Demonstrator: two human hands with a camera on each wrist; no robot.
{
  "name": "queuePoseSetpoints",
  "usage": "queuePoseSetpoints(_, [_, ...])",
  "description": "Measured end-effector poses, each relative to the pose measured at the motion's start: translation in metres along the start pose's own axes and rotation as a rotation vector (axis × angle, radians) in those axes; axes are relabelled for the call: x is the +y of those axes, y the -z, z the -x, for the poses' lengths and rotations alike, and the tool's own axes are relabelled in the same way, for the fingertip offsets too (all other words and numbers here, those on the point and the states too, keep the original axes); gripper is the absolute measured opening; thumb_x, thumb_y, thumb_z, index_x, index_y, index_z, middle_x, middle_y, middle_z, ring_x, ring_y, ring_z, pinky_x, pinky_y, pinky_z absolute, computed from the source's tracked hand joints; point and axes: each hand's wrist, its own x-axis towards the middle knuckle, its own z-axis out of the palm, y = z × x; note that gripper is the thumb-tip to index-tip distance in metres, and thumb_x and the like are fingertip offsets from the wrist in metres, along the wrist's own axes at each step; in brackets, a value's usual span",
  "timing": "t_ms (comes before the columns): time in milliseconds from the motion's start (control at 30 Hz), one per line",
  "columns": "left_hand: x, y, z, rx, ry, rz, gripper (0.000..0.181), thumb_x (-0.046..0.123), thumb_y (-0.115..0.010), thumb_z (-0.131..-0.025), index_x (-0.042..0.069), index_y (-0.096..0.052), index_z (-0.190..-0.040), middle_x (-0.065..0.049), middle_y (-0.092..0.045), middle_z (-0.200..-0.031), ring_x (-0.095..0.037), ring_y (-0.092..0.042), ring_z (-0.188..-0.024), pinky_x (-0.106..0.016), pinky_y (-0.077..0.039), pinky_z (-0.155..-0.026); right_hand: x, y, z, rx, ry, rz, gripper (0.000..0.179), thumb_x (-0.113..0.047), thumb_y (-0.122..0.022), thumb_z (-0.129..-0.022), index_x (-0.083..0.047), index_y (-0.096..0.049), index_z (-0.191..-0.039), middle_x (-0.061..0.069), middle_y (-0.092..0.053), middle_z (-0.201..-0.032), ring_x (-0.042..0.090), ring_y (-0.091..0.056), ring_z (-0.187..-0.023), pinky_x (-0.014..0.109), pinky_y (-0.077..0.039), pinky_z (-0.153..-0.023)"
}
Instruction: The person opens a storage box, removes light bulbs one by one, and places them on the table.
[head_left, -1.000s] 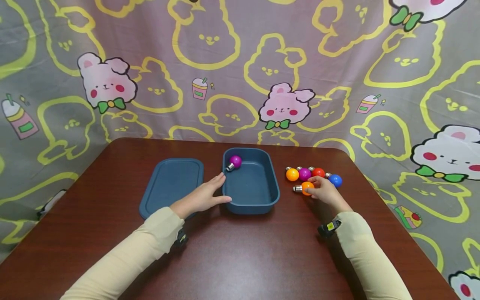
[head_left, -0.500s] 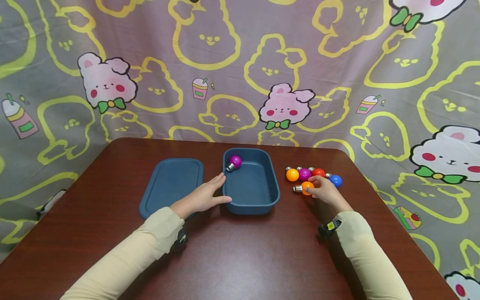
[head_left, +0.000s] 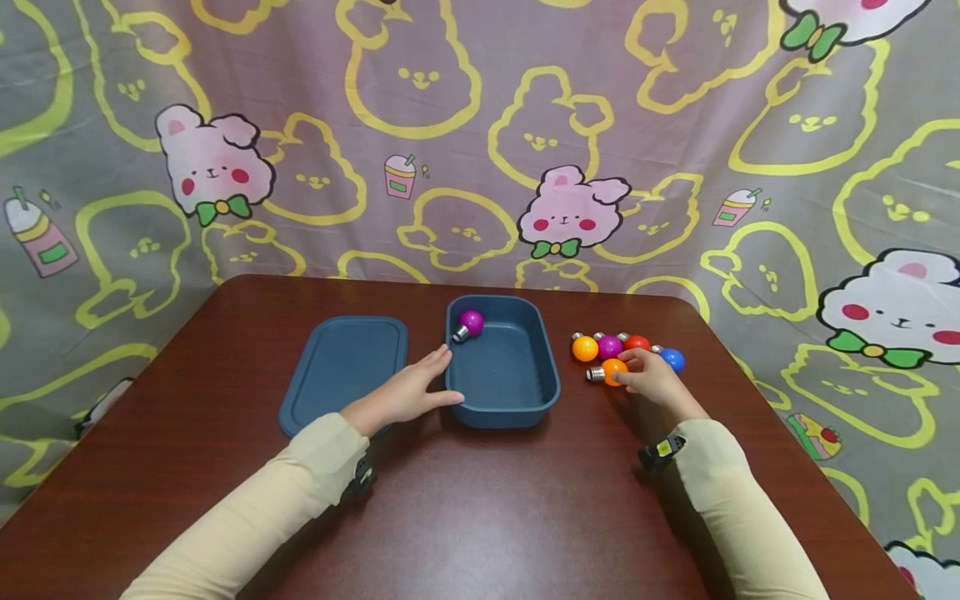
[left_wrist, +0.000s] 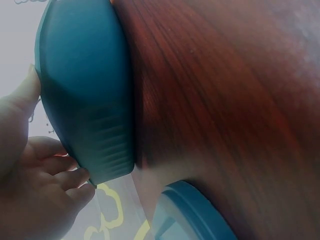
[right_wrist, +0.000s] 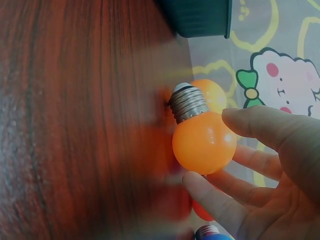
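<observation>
My right hand pinches an orange light bulb by its round globe; in the right wrist view its silver screw base points away from the fingers. Fingers and thumb of my left hand rest spread against the rim of a blue rectangular box, at its left side and near corner. Inside the box, at the far left, lies one purple bulb. Behind the right hand more bulbs sit in a row: a yellow-orange one, a purple one, a red one and a blue one.
A flat blue lid lies on the brown wooden table, left of the box. A patterned cloth with cartoon animals hangs behind the table and along its sides.
The orange bulb and the right hand have shifted very slightly away from the table's front. The left hand and the box stay as they were.
</observation>
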Motion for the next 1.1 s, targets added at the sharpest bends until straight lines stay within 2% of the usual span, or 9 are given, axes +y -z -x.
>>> queuePoseSetpoints(1100, [0.0004, 0.0007, 0.0005, 0.001, 0.002, 0.009, 0.079, 0.042, -0.058, -0.089, 0.003, -0.019, -0.146, -0.012, -0.011, -0.152, -0.027, -0.012, -0.137, -0.047, -0.019, -0.106, -0.0025, 0.0041, -0.0001, -0.012, -0.02, 0.002, 0.044, -0.011, -0.062, -0.088, 0.011, -0.044, -0.122, 0.034, -0.047, -0.116, 0.036, -0.058, -0.089, 0.034, -0.052, -0.074])
